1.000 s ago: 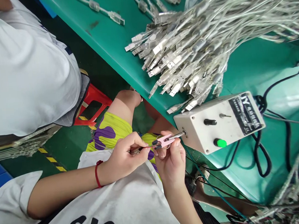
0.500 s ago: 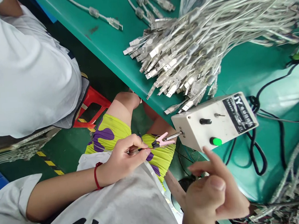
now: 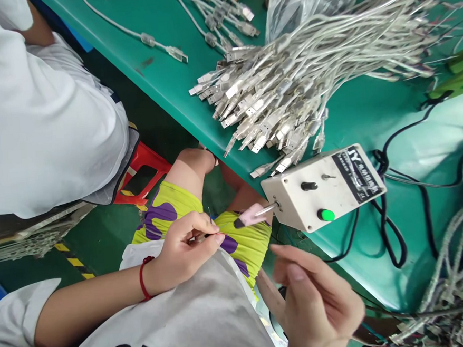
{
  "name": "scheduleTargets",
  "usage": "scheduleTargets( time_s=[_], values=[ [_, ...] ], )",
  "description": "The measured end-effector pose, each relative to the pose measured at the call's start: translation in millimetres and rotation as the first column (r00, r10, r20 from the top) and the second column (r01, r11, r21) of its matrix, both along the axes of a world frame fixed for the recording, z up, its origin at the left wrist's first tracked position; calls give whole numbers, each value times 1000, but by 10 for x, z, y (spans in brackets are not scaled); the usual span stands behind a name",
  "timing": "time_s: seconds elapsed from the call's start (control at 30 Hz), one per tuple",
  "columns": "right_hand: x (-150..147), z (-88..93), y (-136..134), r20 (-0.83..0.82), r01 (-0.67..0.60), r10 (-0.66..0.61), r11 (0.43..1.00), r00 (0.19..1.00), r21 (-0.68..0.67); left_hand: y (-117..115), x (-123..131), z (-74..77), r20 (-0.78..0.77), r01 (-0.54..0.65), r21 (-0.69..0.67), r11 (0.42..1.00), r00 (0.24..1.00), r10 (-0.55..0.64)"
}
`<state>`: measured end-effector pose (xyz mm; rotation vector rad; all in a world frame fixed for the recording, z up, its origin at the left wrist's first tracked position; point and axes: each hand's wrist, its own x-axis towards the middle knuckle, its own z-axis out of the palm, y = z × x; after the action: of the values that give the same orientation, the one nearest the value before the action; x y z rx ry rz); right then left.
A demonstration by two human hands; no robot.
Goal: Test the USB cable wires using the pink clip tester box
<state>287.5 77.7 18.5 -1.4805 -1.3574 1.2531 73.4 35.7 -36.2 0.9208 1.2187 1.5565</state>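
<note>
Left grip [image 3: 183, 248] on wires [image 3: 212, 234], probably

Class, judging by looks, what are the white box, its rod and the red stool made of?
White box: satin plastic or painted metal; its smooth surface leaves this open.
Rod: probably polished metal, given its silvery shine.
Red stool: likely smooth moulded plastic, evenly coloured.

Right hand [image 3: 319, 294]: off pink clip [image 3: 247, 215] | clip: now motion-blurred
</note>
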Motion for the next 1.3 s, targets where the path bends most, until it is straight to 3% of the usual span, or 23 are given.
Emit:
scheduleTargets(
  time_s=[0.1, 0.17, 0.27, 0.57, 0.9, 1.1, 1.3],
  values=[
    [-220, -2, -66, -215, -143, 88, 956, 973, -258, 18, -36, 83, -75, 61, 131, 990, 996, -51],
    [-353, -50, -59, -377, -236, 96, 908, 921, -346, 49, -45, 133, -135, 124, 210, 970, 986, -97],
    [-450, -106, -40, -498, -258, 26, 879, 867, -402, 88, -45, 169, -189, 178, 270, 946, 973, -129],
    [-569, -50, 38, -604, -234, -85, 871, 793, -431, 136, -92, 199, -196, 284, 260, 923, 951, -237],
    [-563, -73, 71, -553, -246, -118, 805, 825, -540, 168, -108, 131, -179, 362, 266, 893, 929, -323],
    [-494, -226, 175, -387, -166, 11, 914, 922, -370, 158, -96, 110, -291, 241, 190, 952, 940, -180],
    [-538, -376, 286, -279, -20, -91, 929, 956, -369, 141, -68, 62, -286, 125, 108, 986, 954, -90]
  ],
)
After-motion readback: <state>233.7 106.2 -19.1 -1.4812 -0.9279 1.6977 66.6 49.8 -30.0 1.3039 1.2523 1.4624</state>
